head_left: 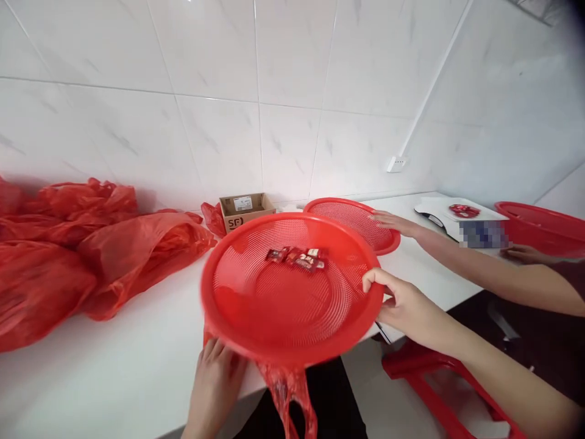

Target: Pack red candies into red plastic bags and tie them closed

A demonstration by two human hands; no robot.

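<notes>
A red mesh basket [292,305] is tipped toward me above the table's front edge, with several small dark-red wrapped packets [299,258] inside. My right hand [393,299] is closed on its right rim, thumb inside. My left hand [217,372] is low under the basket's front left, fingers curled at a red plastic bag [286,390]. The basket hides part of those fingers and most of the bag. The bag's handles hang over the table edge.
Filled red bags [105,256] lie at left, and a cardboard box [247,210] stands by the wall. At right, a co-worker's hand [388,222] touches a second red basket [347,213]. A scale [461,213] holds red packets. A red stool [434,378] stands below.
</notes>
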